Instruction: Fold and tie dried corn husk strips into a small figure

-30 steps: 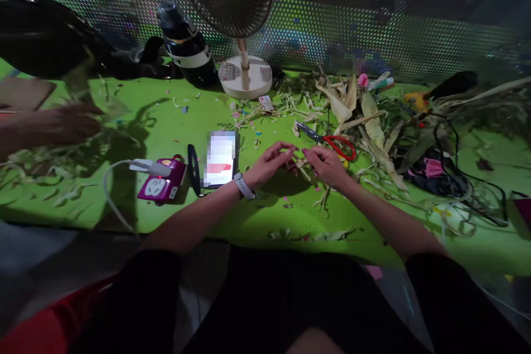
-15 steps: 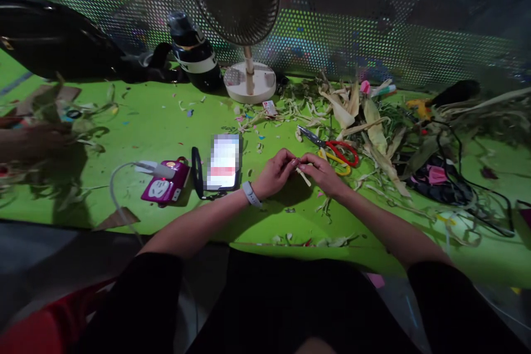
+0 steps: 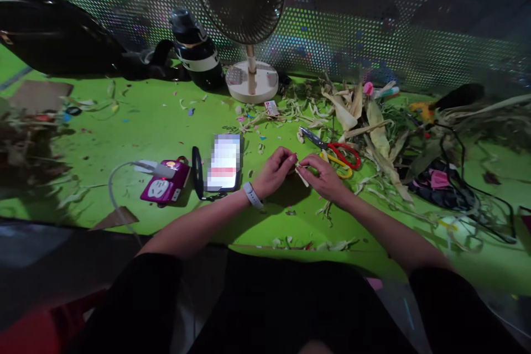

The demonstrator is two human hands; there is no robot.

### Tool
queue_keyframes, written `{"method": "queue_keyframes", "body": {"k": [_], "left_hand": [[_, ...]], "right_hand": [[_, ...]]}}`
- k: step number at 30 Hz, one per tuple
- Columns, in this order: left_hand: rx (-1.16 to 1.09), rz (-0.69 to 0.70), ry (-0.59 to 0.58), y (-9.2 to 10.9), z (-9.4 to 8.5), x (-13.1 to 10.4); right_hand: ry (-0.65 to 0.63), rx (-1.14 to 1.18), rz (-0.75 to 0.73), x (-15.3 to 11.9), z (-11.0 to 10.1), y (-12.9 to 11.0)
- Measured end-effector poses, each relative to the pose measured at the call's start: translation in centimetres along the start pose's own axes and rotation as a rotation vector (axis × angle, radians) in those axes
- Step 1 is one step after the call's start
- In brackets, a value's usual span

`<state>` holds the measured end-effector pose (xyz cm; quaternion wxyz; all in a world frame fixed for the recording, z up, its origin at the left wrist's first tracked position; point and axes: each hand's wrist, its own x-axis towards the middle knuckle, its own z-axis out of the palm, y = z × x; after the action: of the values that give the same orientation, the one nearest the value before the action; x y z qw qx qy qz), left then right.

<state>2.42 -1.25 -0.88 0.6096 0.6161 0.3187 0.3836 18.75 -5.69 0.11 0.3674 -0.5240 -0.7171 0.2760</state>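
My left hand (image 3: pixel 274 171), with a pale watch band at the wrist, is closed, its thumb and fingers pinched together. Close against it, my right hand (image 3: pixel 321 178) pinches a small pale strip of corn husk (image 3: pixel 302 176). One end of the strip sticks out below the fingertips; the other is hidden between the two hands. Just beyond my right hand lie scissors with red handles (image 3: pixel 346 155) and another yellow-handled pair (image 3: pixel 341 168). A phone (image 3: pixel 224 163) in an open case lies to the left of my left hand.
Dried corn husks (image 3: pixel 377 130) and scraps heap up at the right, beside a black cable (image 3: pixel 489 193). A fan (image 3: pixel 252 83), a black bottle (image 3: pixel 199 61) and a black bag (image 3: pixel 53 38) line the back. A purple power adapter (image 3: pixel 166 181) sits left.
Another person's hand at the far left has gone out of view. My hands stay together, with the fingers shifted slightly around the husk strip. The view has moved a little.
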Motion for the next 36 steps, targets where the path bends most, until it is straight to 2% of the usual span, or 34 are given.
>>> {"method": "queue_keyframes", "body": {"k": [2,4,9,11,15,17,22,26,29,30,33,36], "left_hand": [[-0.101,-0.077,-0.034,0.1,-0.3,0.1],[-0.088,-0.124,-0.071,0.1,-0.6,0.2],[0.118,-0.075,-0.117,-0.1,-0.9,0.3],[0.159,-0.054,-0.167,0.0,-0.8,0.3],[0.262,0.010,-0.257,0.3,-0.6,0.2],[0.287,0.063,-0.283,0.3,-0.5,0.1],[0.336,0.145,-0.182,0.1,-0.4,0.1],[0.315,0.163,-0.072,0.2,-0.2,-0.1],[0.217,0.105,0.006,0.2,0.0,-0.2],[0.157,0.057,0.000,0.2,0.0,-0.2],[-0.001,-0.091,-0.141,0.4,0.0,-0.2],[-0.017,-0.113,-0.228,0.5,0.0,-0.1]], "right_hand": [[0.064,0.003,0.000,0.0,0.0,0.1],[0.139,0.010,0.002,0.0,0.1,0.2],[0.233,-0.004,0.003,-0.1,0.1,0.2],[0.197,0.010,0.013,0.0,-0.3,0.0],[-0.050,0.087,0.140,0.3,-1.0,-0.7],[-0.076,0.087,0.169,0.3,-1.0,-1.1],[0.156,-0.048,0.055,0.0,0.1,-1.6],[0.235,-0.033,0.048,-0.3,0.4,-1.6],[0.276,-0.037,0.061,-0.5,0.5,-1.5],[0.283,-0.035,0.062,-0.5,0.5,-1.4],[0.284,-0.005,0.061,-0.4,0.6,-1.0],[0.293,0.022,0.063,-0.1,0.6,-0.4]]}}
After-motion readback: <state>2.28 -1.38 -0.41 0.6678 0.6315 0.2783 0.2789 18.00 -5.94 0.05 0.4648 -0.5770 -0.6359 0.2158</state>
